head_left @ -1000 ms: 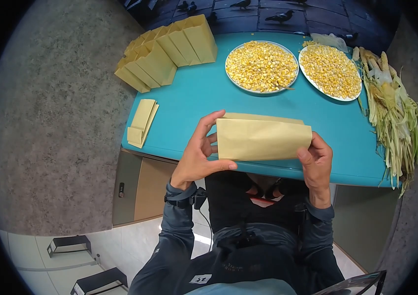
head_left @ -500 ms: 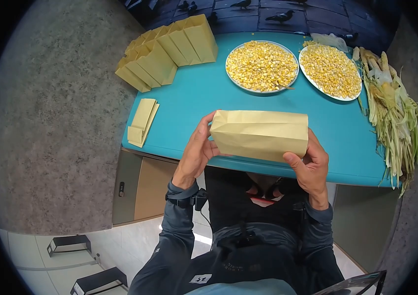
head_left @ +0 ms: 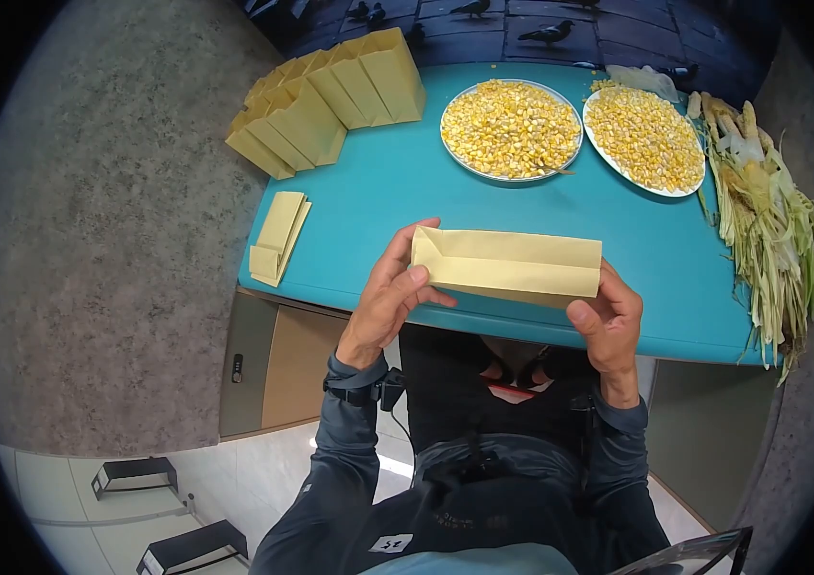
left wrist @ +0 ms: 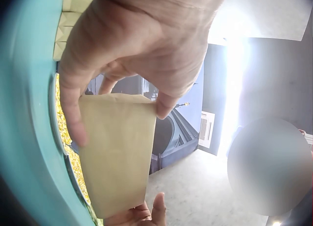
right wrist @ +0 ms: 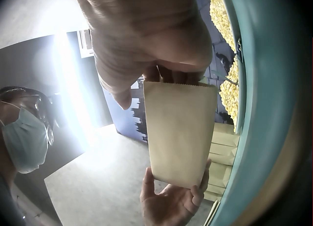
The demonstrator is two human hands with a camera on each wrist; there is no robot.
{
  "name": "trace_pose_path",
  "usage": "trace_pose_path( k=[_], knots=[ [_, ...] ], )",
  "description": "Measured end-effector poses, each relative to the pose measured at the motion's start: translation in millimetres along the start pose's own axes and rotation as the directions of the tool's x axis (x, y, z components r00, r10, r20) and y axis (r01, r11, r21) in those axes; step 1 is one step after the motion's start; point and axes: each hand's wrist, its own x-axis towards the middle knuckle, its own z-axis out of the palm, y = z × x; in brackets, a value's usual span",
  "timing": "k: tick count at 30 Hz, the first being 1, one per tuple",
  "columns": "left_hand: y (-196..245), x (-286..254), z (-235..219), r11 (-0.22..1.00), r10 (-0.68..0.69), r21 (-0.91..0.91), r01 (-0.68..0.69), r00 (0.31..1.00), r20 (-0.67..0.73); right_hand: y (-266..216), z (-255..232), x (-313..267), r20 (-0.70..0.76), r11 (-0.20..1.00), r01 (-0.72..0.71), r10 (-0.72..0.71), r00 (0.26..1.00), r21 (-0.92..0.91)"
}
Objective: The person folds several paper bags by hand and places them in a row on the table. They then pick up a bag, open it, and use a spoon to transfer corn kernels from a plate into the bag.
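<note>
Between both hands a tan paper bag (head_left: 512,261) lies on its side in the air over the table's front edge, opened out to a box shape. My left hand (head_left: 388,297) holds its closed end, thumb at the near corner and fingers at the far side. In the left wrist view, the left thumb and a finger span that end of the bag (left wrist: 117,152). My right hand (head_left: 613,321) reaches into the bag's mouth with its fingers, which are partly hidden. The right thumb stands apart from the bag, as the right wrist view shows at the zigzag rim.
Several opened paper bags (head_left: 330,96) stand at the back left, with folded bags (head_left: 279,240) nearer. Two plates of corn kernels, one round (head_left: 510,129) and one oval (head_left: 644,139), sit at the back. Corn husks (head_left: 766,220) hang over the table's (head_left: 378,192) right side.
The bag has turned about its length, so a narrow side faces up now. My left thumb has come onto its closed end. The right thumb has slipped off the bag's face.
</note>
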Motion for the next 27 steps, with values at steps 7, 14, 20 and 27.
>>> trace_pose_path(
  k=[7,14,20,27],
  knots=[
    [3.3,-1.0,2.2,1.0,0.02,0.006,-0.021,0.999,0.041,3.9,-4.7,-6.1,-0.056,0.989,-0.09,0.098,0.994,0.121],
    [6.0,-1.9,7.9,0.998,0.026,0.062,-0.027,1.0,0.017,9.5,-8.7,-10.7,-0.072,0.972,-0.139,0.154,0.985,0.187],
    [10.3,-3.5,14.9,0.993,0.024,0.115,-0.024,1.0,0.0,0.1,-2.6,-7.4,-0.074,0.985,-0.11,0.121,0.99,0.134],
    [12.5,-4.4,18.8,0.993,0.03,0.111,-0.03,1.0,-0.004,-1.4,-0.5,-7.9,-0.072,0.986,-0.119,0.128,0.989,0.114]
  ],
)
